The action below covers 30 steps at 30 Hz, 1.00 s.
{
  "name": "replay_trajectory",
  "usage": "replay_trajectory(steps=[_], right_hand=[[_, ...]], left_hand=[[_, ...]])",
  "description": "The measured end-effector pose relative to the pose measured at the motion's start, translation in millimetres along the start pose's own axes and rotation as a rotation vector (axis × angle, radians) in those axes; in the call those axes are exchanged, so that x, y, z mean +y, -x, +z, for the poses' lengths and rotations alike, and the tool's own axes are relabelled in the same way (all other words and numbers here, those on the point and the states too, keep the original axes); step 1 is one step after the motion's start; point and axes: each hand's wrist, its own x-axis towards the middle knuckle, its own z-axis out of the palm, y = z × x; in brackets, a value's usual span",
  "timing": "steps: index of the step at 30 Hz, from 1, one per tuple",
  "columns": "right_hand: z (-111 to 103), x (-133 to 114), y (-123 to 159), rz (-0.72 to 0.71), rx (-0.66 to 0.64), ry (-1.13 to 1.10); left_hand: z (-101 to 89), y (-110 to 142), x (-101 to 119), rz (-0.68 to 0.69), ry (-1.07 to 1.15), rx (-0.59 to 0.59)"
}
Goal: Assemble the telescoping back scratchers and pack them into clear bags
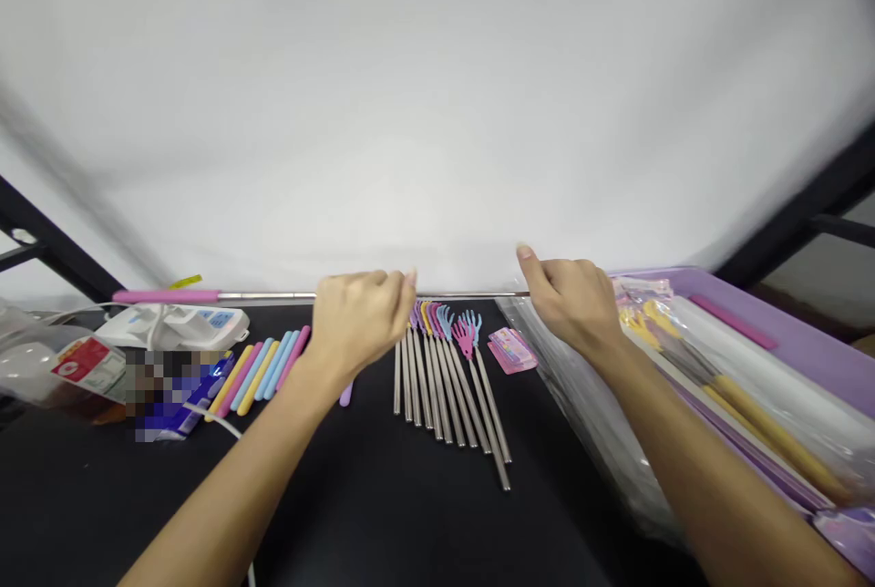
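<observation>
Straight ahead, in the one head-worn view, two bare hands hold a thin metal rod (pixel 266 296) level along the far edge of a black table (pixel 383 496), against a white sheet (pixel 437 95). The left hand (pixel 365 318) is closed in a fist around the rod's middle; the right hand (pixel 578 300) is curled around its right-hand part, thumb raised. A pink sleeve (pixel 164 296) covers the rod's far-left end. The fists stand well apart, probably to draw the rod out or keep it straight between them. Whatever tips its right end is hidden, so I cannot tell what is there.

Between the forearms lie steel rods (pixel 460 395) in a slight fan, small coloured claw heads pointing away from the person; matching directions likely keep them from snagging. Left of these, coloured sleeves (pixel 258 377) rest side by side on a slant, seemingly grouped for easy reach. One lilac sleeve (pixel 346 394) lies apart, partly behind the left wrist. Pink cards (pixel 512 351) overlap in a small pile just right of the claw heads, near clear plastic (pixel 588 405).

At right, a purple bin (pixel 820 359) holds wrapped, yellow-handled pieces (pixel 766 427), perhaps gathered there to stay separate from the loose ones. At left, a white power strip (pixel 225 324), a blue packet (pixel 184 405) and a clear container (pixel 34 364) sit to the side, leaving the middle to the rods.
</observation>
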Motion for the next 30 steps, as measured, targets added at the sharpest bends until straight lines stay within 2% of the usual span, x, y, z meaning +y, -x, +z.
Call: replay_trajectory(steps=[2, 6, 9, 11, 13, 15, 16, 18, 20, 22, 24, 27, 30], right_hand=[[0, 6, -2, 0.032, -0.019, 0.011], [-4, 20, -10, 0.085, -0.033, 0.017], [-3, 8, -9, 0.092, 0.023, 0.033], [1, -12, -3, 0.081, 0.030, 0.033], [7, -29, 3, 0.005, -0.028, 0.010], [11, -34, 3, -0.052, -0.047, -0.020], [10, -30, 1, -0.029, -0.053, -0.025], [7, -15, -5, 0.077, -0.032, -0.014], [3, -2, -10, 0.176, -0.016, -0.020], [2, -3, -9, 0.204, -0.011, -0.022], [5, -17, -1, 0.168, -0.020, -0.027], [11, -40, 10, 0.040, -0.037, -0.058], [10, -40, 10, 0.017, -0.052, -0.101]], left_hand=[[3.0, 0, 2, 0.021, 0.019, -0.011], [3.6, -2, -21, -0.108, -0.019, -0.010], [4.3, -1, -17, -0.158, -0.029, 0.010], [7.1, 2, 3, -0.104, 0.016, 0.007], [9.4, 5, 22, 0.038, 0.109, -0.039], [8.5, 5, 27, 0.150, 0.191, -0.105], [6.8, 5, 22, 0.174, 0.209, -0.134], [2.1, 2, 2, 0.097, 0.142, -0.145], [-1.0, 0, -18, -0.067, -0.010, -0.124], [-0.4, 0, -21, -0.117, -0.069, -0.132], [3.4, 2, -9, -0.048, -0.009, -0.167], [9.4, 4, 12, 0.095, 0.146, -0.219], [10.6, 3, 5, 0.064, 0.134, -0.226]])
